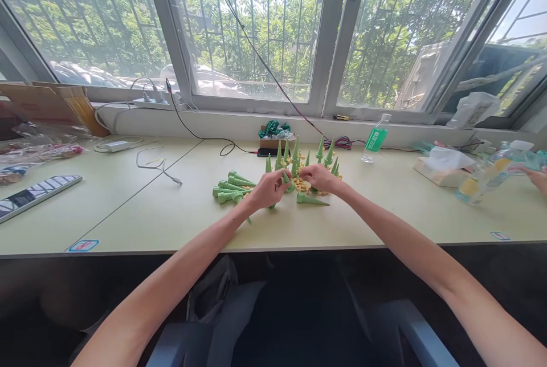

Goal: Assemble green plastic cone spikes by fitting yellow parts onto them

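My left hand [269, 189] is closed round a green plastic spike [288, 181], tilted, with its wide end toward my right hand. Just to the right, my right hand [320, 178] has its fingertips pinched together; whatever they hold is too small to make out. Beneath and between the hands lies a pile of small yellow plastic pieces [301, 186]. Several green spikes stand upright behind the hands, among them a tall spike [294, 156]. More lie in a heap left of my left hand, including a lying spike [240, 178]. Another single spike [311, 200] lies in front of my right hand.
Behind the spikes are a black phone [273, 152] and a small box with green wrapping [276, 130]. A water bottle [376, 140] and a tissue box [442, 168] stand rightward. A cable [160, 166] and a tablet-like slab [38, 196] lie left. Another person's hand [536, 179] shows far right.
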Motion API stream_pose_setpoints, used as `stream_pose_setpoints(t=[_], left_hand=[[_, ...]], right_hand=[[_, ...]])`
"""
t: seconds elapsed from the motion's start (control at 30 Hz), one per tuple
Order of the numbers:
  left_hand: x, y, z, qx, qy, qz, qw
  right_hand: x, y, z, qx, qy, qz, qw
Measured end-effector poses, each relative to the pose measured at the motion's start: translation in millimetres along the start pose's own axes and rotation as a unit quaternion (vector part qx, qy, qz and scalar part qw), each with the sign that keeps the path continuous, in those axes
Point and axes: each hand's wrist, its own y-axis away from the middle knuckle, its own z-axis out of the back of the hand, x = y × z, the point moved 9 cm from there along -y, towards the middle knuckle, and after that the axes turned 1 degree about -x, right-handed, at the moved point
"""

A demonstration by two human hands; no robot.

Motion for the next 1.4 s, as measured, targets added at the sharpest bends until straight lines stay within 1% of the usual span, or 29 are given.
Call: stream_pose_setpoints(t=[0.1,0.2,0.27,0.4,0.57,0.67,0.83,0.93,1.0,1.1,1.17,1.23,1.33,1.4], left_hand=[[-0.1,1.8,-1.5,0.004,-0.019,-0.010,1.000],[1.4,3.2,-1.8,0.003,-0.025,-0.013,1.000],[2.1,4.0,-1.6,0.001,-0.029,-0.013,0.999],[2.1,5.4,-1.9,0.004,-0.042,-0.011,0.999],[-0.9,6.9,0.1,-0.007,-0.060,-0.016,0.998],[-4.7,8.5,0.8,-0.012,-0.064,-0.029,0.997],[-11.5,13.2,0.6,-0.005,-0.101,-0.053,0.993],[-25.5,16.2,-1.4,0.007,-0.148,-0.109,0.983],[-35.3,17.5,-4.7,0.018,-0.184,-0.142,0.972],[-44.7,17.3,-9.1,0.025,-0.216,-0.158,0.963],[-49.1,17.0,-9.9,0.012,-0.223,-0.161,0.961],[-51.9,17.6,-9.0,-0.014,-0.221,-0.159,0.962],[-52.4,20.9,-6.6,-0.059,-0.211,-0.145,0.965],[-51.1,24.5,-7.3,-0.076,-0.209,-0.135,0.966]], right_hand=[[0.8,-7.2,-5.0,0.060,-0.012,0.017,0.998],[2.7,-10.8,-15.0,0.119,-0.021,0.032,0.992],[4.0,-12.4,-19.8,0.138,-0.028,0.042,0.989],[4.8,-14.3,-23.6,0.153,-0.037,0.052,0.986],[8.1,-9.8,-27.0,0.184,-0.013,0.069,0.980],[10.0,-6.4,-27.8,0.183,-0.001,0.073,0.980],[14.5,-0.7,-28.7,0.177,-0.025,0.082,0.980],[18.7,2.8,-26.3,0.159,-0.028,0.103,0.982],[20.3,5.6,-23.8,0.133,-0.027,0.115,0.984],[21.0,11.1,-20.2,0.073,-0.036,0.131,0.988],[23.4,16.1,-20.3,0.038,-0.042,0.153,0.987],[25.4,20.2,-17.4,-0.011,-0.054,0.165,0.985],[29.2,25.0,-10.5,-0.075,-0.091,0.163,0.980],[31.8,29.0,-2.6,-0.124,-0.102,0.150,0.975]])
